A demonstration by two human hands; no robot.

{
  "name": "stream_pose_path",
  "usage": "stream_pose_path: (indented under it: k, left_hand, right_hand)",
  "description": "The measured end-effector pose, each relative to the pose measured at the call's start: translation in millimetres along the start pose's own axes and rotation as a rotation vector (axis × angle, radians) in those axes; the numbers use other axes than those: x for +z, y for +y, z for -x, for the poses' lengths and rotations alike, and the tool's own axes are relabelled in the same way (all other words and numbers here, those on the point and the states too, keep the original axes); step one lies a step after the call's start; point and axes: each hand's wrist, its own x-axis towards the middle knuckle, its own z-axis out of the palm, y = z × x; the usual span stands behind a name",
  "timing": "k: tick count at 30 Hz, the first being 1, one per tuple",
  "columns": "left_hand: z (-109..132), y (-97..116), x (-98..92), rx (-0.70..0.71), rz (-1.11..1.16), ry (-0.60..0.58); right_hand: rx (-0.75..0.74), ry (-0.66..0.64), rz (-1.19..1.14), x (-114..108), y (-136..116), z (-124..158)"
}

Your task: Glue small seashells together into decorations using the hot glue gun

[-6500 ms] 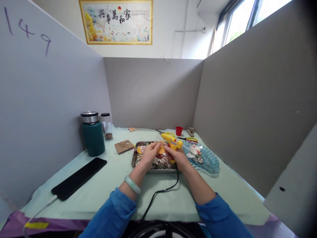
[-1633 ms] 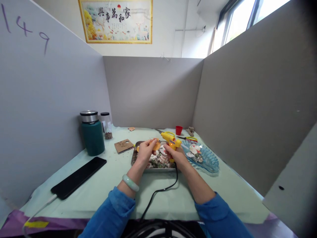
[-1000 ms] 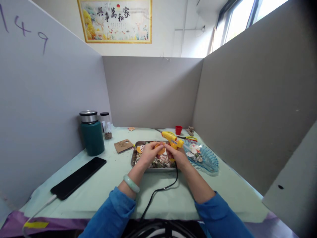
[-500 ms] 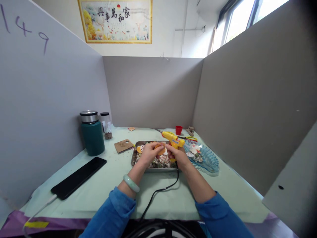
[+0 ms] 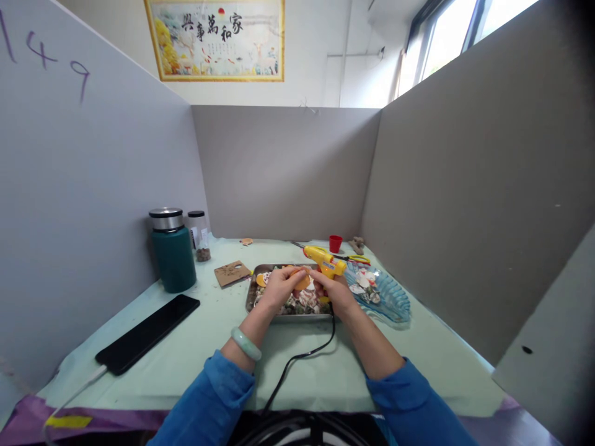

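Above a metal tray (image 5: 288, 319) of shells and small pieces, my two hands meet. My left hand (image 5: 279, 288) is closed on a small flat orange piece (image 5: 302, 282), whose exact kind I cannot make out. My right hand (image 5: 338, 294) is wrapped round the handle of a yellow hot glue gun (image 5: 324, 261), its nozzle pointing up and to the left. The right thumb and fingertips also reach the orange piece's edge. From the glue gun a black cord (image 5: 302, 355) runs down to the table's front edge. Fingers hide part of the orange piece.
A blue shell-shaped dish (image 5: 395, 300) with white pieces stands right of the tray. Behind are scissors (image 5: 360, 260) and a red cup (image 5: 335, 243). To the left are a brown card (image 5: 232, 273), a phone (image 5: 147, 334), a green flask (image 5: 173, 257) and a jar (image 5: 199, 235).
My left fingers have shifted slightly on the orange piece. The glue gun and my right hand stay almost where they were.
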Motion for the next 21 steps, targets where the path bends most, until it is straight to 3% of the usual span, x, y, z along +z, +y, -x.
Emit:
stream_pose_path:
  k: [13, 21]
  left_hand:
    - [0.4, 0.3, -0.3, -0.121, 0.189, -0.002]
    - [1.5, 1.9, 0.4, -0.138, 0.138, -0.018]
  right_hand:
    - [-0.007, 0.027, 0.017, 1.5, -0.3, -0.2]
    - [-0.008, 0.006, -0.018, 1.1, -0.3, 0.6]
